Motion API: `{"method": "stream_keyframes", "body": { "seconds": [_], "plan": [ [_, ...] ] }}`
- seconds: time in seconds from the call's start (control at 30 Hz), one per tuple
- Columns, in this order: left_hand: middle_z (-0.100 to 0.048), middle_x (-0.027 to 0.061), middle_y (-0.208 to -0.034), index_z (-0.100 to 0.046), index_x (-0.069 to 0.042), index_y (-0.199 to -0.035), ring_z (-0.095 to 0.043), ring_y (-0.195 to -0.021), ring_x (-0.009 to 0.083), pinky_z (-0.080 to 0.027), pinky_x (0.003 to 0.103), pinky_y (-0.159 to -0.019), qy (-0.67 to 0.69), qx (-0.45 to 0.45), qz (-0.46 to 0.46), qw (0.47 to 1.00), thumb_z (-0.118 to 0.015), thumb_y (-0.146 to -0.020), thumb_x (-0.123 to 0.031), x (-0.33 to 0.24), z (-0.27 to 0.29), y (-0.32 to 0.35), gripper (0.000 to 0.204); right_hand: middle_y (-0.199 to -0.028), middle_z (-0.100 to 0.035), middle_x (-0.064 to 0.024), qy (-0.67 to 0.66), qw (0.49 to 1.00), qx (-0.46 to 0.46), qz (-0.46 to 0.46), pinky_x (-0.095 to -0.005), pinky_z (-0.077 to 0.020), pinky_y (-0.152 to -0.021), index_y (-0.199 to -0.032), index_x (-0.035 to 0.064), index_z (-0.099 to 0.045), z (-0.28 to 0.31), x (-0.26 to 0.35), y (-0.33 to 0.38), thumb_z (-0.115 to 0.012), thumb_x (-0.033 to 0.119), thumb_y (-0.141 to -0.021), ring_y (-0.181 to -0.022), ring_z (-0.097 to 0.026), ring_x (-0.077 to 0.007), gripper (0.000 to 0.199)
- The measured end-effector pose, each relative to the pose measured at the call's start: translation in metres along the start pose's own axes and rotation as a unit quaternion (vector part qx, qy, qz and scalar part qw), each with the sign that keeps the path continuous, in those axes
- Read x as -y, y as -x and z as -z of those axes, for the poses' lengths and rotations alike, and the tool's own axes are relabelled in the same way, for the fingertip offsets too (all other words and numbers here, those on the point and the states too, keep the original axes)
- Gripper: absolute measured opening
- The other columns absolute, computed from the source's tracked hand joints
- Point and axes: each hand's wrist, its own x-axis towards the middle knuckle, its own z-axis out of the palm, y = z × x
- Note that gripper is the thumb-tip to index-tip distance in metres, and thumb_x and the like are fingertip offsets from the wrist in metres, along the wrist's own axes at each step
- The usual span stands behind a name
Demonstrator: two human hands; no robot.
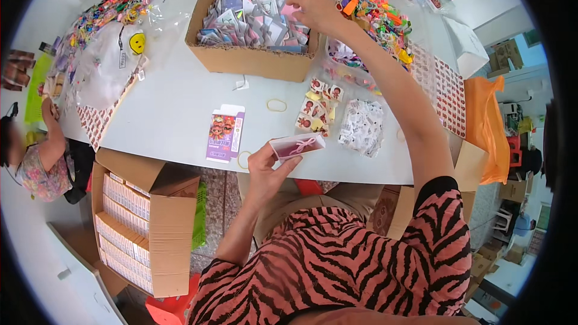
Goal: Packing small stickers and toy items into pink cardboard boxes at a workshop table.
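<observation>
My left hand grips a small open carton near the table's front edge. Its top faces up, and a pink looped piece shows inside. Up at the far side, my right hand reaches over a big cardboard box filled with small flat packets. Its fingers close on a pink packet at the box's right side. A flattened purple printed carton lies left of my left hand. Sticker pieces and a clear bag of small white papers lie to its right.
A clear bin of colourful trinkets stands right of the box. Sticker sheets lie beyond it. Rubber bands rest on the table. Lower left, a carton holds rows of small boxes. Another person works at far left beside heaped trinkets.
</observation>
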Motion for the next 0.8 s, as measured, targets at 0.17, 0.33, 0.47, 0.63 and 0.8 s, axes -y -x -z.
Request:
{"method": "stream_keyframes", "body": {
  "seconds": [0.17,0.33,0.47,0.63,0.8],
  "plan": [
    [-0.064,0.009,-0.101,-0.06,0.004,-0.105,-0.06,-0.092,0.0142,-0.047,0.028,-0.084,0.013,-0.033,-0.005,0.999,-0.066,-0.075,0.008,0.007,0.011,0.0,0.031,-0.107,-0.06,-0.0199,0.045,0.999,-0.001,-0.029,-0.0426,-0.0463,-0.085,-0.111,0.0026,-0.055,-0.017,-0.015,-0.038,-0.055,0.016,-0.079,-0.1,-0.057,-0.0343,0.035],
    [-0.063,0.0097,-0.102,-0.058,0.005,-0.106,-0.06,-0.094,0.0151,-0.047,0.028,-0.086,0.043,-0.046,0.015,0.998,-0.065,-0.076,0.01,0.011,0.019,-0.002,0.032,-0.117,-0.054,-0.0199,0.096,0.995,-0.004,-0.034,-0.0418,-0.0418,-0.092,-0.119,0.0018,-0.048,-0.027,-0.038,-0.064,-0.057,0.025,-0.082,-0.108,-0.052,-0.0341,0.045],
    [-0.063,0.01,-0.103,-0.057,0.006,-0.108,-0.059,-0.095,0.0155,-0.047,0.029,-0.086,0.046,-0.045,0.015,0.998,-0.065,-0.076,0.009,0.02,0.026,-0.003,0.033,-0.115,-0.055,-0.0203,0.109,0.991,0.008,-0.08,-0.0421,-0.0444,-0.088,-0.114,-0.0002,-0.05,-0.041,-0.035,-0.083,-0.059,0.039,-0.08,-0.107,-0.053,-0.0341,0.053],
    [-0.062,0.0103,-0.104,-0.056,0.007,-0.11,-0.059,-0.096,0.0157,-0.047,0.029,-0.086,0.045,-0.046,0.025,0.998,-0.065,-0.077,0.008,0.021,0.032,-0.007,0.034,-0.104,-0.061,-0.0184,0.137,0.981,0.045,-0.132,-0.0414,-0.0471,-0.082,-0.114,0.0029,-0.052,-0.041,-0.044,-0.096,-0.061,0.048,-0.077,-0.098,-0.059,-0.0323,0.059],
    [-0.063,0.0072,-0.098,-0.058,0.005,-0.105,-0.059,-0.089,0.011,-0.048,0.025,-0.08,0.084,-0.065,0.01,0.994,-0.066,-0.077,0.005,0.014,0.027,-0.016,0.029,-0.086,-0.065,-0.0188,0.152,0.987,-0.028,-0.045,-0.044,-0.05,-0.073,-0.096,0.0038,-0.063,-0.04,-0.061,-0.101,-0.058,0.03,-0.078,-0.082,-0.063,-0.0349,0.032]
  ]
}}
